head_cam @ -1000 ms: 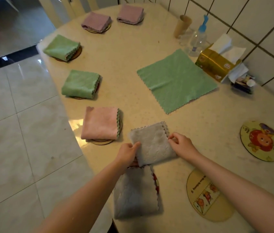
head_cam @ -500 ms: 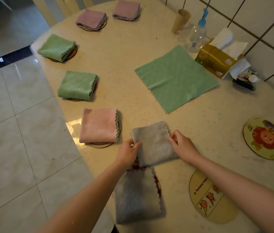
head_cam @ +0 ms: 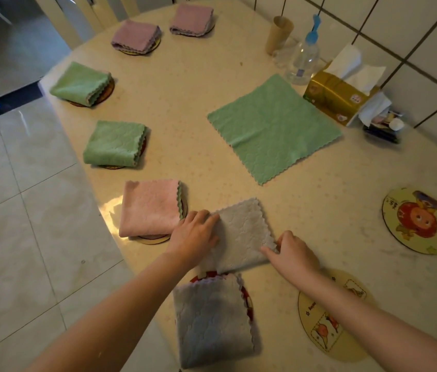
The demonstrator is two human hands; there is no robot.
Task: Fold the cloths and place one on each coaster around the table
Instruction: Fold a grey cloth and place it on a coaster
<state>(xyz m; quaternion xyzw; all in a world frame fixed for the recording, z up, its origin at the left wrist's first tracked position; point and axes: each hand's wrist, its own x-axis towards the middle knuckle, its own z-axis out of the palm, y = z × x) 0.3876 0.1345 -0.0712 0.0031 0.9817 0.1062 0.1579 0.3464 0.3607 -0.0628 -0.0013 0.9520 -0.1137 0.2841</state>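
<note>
The left hand [head_cam: 194,236] lies flat on the left edge of the folded grey cloth [head_cam: 241,234], pinning it to the counter [head_cam: 185,84] so the layers cannot slide. The right hand [head_cam: 294,253] pinches the cloth's near right corner between thumb and fingers, likely to square the fold or lift it. The cloth sits on bare counter, between the pink cloth [head_cam: 150,206] on its coaster and a second grey cloth [head_cam: 212,318] that already covers a coaster near the edge. Two coasters are uncovered: the near coaster [head_cam: 322,331] under the right forearm and the far coaster [head_cam: 418,220]. The near one seems the likely place for this cloth. A green cloth [head_cam: 273,127] lies spread out, unfolded, presumably waiting for the far one.
</note>
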